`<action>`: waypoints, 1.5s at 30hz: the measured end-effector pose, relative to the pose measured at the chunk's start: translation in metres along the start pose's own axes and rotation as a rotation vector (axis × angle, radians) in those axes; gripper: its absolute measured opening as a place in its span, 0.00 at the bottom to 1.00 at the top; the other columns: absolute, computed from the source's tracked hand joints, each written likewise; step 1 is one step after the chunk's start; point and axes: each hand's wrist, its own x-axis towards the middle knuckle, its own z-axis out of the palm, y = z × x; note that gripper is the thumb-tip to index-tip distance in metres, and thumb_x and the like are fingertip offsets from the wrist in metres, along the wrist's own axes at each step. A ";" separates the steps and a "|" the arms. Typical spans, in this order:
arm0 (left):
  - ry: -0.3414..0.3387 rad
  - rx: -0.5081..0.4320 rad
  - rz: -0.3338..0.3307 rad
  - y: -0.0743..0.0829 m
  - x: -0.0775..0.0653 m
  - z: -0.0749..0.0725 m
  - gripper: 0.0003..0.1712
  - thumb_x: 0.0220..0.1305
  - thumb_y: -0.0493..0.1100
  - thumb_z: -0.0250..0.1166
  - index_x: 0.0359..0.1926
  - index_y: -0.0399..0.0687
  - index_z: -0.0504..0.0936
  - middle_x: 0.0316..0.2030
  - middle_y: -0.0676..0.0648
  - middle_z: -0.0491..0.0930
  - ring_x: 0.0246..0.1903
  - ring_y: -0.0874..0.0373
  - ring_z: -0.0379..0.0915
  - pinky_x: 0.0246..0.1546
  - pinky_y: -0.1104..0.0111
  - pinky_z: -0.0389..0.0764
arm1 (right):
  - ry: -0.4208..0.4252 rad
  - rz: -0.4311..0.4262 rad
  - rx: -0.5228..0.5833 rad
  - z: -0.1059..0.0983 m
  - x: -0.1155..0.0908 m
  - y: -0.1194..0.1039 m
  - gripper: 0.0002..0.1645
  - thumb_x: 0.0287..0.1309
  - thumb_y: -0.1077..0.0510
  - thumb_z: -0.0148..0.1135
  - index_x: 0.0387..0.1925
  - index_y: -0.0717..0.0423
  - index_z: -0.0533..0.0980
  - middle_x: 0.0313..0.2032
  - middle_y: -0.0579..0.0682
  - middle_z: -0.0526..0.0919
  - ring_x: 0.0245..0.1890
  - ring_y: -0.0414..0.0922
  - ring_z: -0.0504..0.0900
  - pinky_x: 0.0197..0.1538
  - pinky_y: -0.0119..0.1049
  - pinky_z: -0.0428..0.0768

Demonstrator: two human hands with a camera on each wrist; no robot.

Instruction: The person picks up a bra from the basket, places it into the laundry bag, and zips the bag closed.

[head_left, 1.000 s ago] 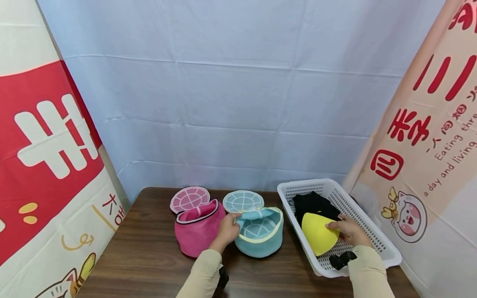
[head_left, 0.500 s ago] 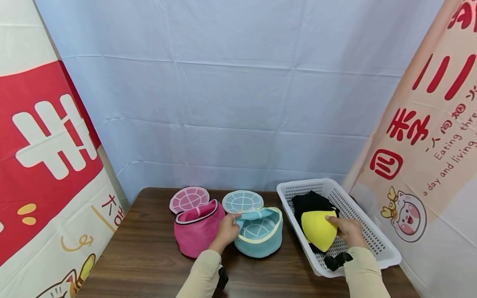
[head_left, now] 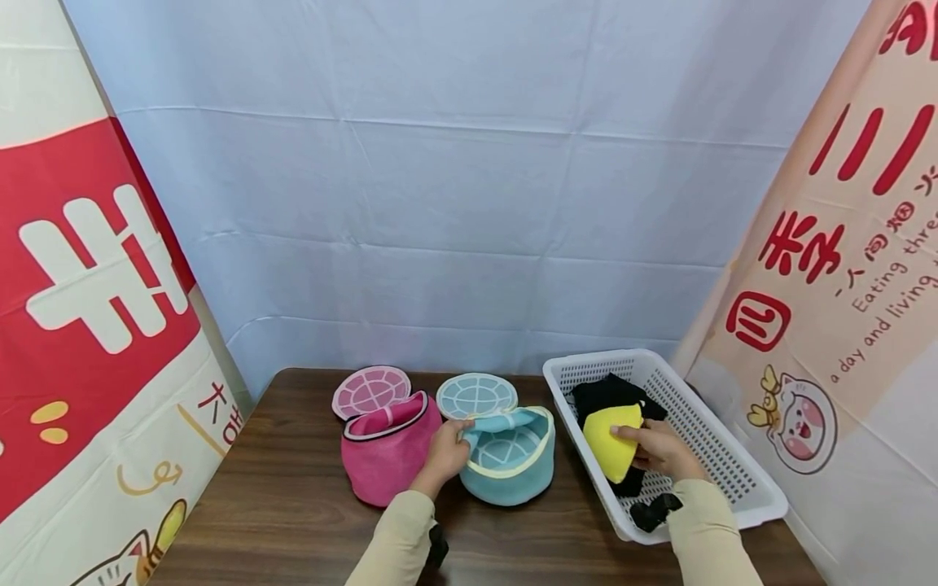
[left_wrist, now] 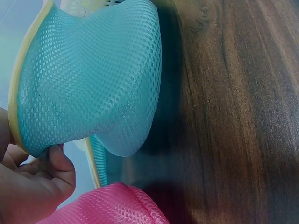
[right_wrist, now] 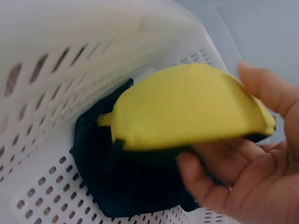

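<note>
My left hand (head_left: 447, 452) pinches the pale-yellow-trimmed rim of the teal mesh laundry bag (head_left: 508, 488). The bag stands upright, its mouth open and its grid-patterned round lid (head_left: 477, 396) folded back behind it. The left wrist view shows thumb and fingers curled at the rim of its mesh side (left_wrist: 93, 79). Over the white basket, my right hand (head_left: 665, 449) grips a yellow bra cup (head_left: 611, 439) by its right side. In the right wrist view the thumb lies above the bra cup (right_wrist: 182, 107) and fingers sit under it. Black cloth (right_wrist: 135, 186) lies below.
A pink mesh laundry bag (head_left: 388, 468) stands left of the teal one, its pink round lid (head_left: 371, 392) folded back. The white perforated basket (head_left: 721, 456) stands at the right of the brown wooden table (head_left: 278, 488). Hanging cloths surround the table.
My right hand has moved left and slightly up with the yellow bra cup, which has turned and tilted. My left hand stays at the teal bag's rim.
</note>
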 end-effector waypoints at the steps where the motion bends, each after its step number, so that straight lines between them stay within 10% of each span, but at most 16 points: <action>1: -0.001 0.000 0.001 0.000 0.000 0.000 0.21 0.52 0.23 0.52 0.48 0.31 0.79 0.48 0.38 0.76 0.43 0.51 0.68 0.42 0.60 0.71 | -0.005 -0.015 0.009 0.001 0.000 0.000 0.31 0.55 0.57 0.64 0.49 0.76 0.62 0.26 0.52 0.79 0.25 0.44 0.78 0.33 0.41 0.78; 17: -0.007 0.006 0.003 0.000 0.000 0.000 0.22 0.50 0.24 0.51 0.48 0.31 0.79 0.47 0.39 0.77 0.37 0.52 0.66 0.35 0.65 0.68 | 0.176 -0.042 -0.277 -0.011 -0.020 -0.028 0.23 0.46 0.56 0.68 0.27 0.70 0.67 0.12 0.48 0.65 0.10 0.40 0.65 0.17 0.33 0.67; 24: 0.008 0.000 0.017 0.000 -0.001 0.001 0.21 0.51 0.24 0.52 0.47 0.32 0.80 0.48 0.37 0.76 0.47 0.48 0.69 0.45 0.58 0.71 | 0.180 -0.130 -0.463 -0.019 -0.037 -0.046 0.51 0.51 0.57 0.63 0.55 0.89 0.42 0.45 0.81 0.59 0.40 0.65 0.71 0.41 0.50 0.75; 28: 0.017 -0.005 0.046 0.001 -0.001 0.001 0.22 0.51 0.24 0.52 0.48 0.32 0.79 0.48 0.37 0.75 0.52 0.45 0.68 0.49 0.55 0.70 | 0.116 -0.182 -0.559 -0.025 -0.044 -0.056 0.32 0.51 0.57 0.62 0.45 0.84 0.63 0.38 0.73 0.67 0.37 0.61 0.71 0.38 0.47 0.74; 32: -0.031 -0.043 0.058 0.002 -0.002 0.000 0.24 0.52 0.24 0.51 0.52 0.31 0.76 0.52 0.37 0.74 0.56 0.45 0.65 0.51 0.55 0.69 | 0.052 -0.181 -0.496 -0.029 -0.053 -0.059 0.26 0.55 0.57 0.59 0.45 0.78 0.68 0.31 0.58 0.73 0.28 0.47 0.72 0.31 0.39 0.73; 41: -0.102 -0.081 0.090 0.003 0.000 0.000 0.27 0.52 0.24 0.50 0.57 0.26 0.71 0.57 0.34 0.69 0.60 0.45 0.60 0.57 0.54 0.62 | 0.004 -0.128 -0.319 -0.029 -0.062 -0.063 0.44 0.64 0.50 0.49 0.64 0.80 0.45 0.41 0.64 0.69 0.30 0.50 0.72 0.33 0.42 0.75; 45: -0.078 -0.072 0.082 0.005 -0.001 0.000 0.26 0.53 0.24 0.52 0.56 0.28 0.72 0.55 0.35 0.70 0.58 0.44 0.62 0.56 0.54 0.64 | 0.001 -0.118 -0.345 -0.032 -0.066 -0.068 0.39 0.62 0.51 0.50 0.61 0.79 0.54 0.33 0.59 0.70 0.26 0.49 0.72 0.30 0.43 0.74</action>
